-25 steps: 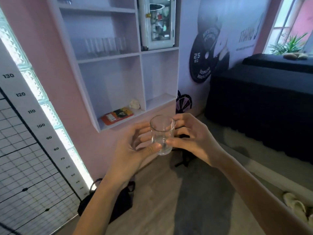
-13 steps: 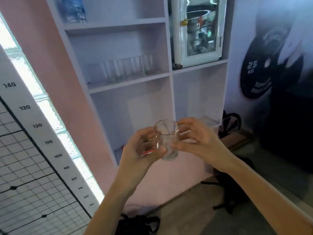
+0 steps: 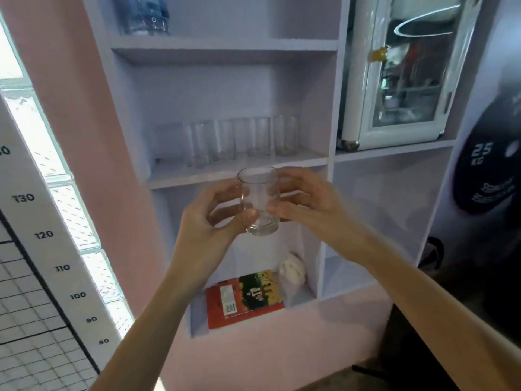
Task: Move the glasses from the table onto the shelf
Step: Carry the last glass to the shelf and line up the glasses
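Note:
A clear drinking glass [image 3: 260, 204] is held upright between both hands in front of the white wall shelf [image 3: 239, 172]. My left hand [image 3: 208, 224] grips its left side with the thumb near the base. My right hand [image 3: 307, 201] grips its right side. The rim of the glass is level with the front edge of the middle shelf board. Several clear glasses [image 3: 225, 142] stand in a row at the back of that board. The table is out of view.
A red and green box [image 3: 245, 297] and a white lump [image 3: 293, 268] lie in the compartment below. A small glass-door fridge [image 3: 400, 80] fills the upper right compartment. Bottles [image 3: 143, 12] stand on the top shelf. A height chart [image 3: 42, 249] covers the left wall.
Both hands have carried the glass closer to the shelf and higher, from below the lower compartment up to the middle board. The view has swung up toward the shelf.

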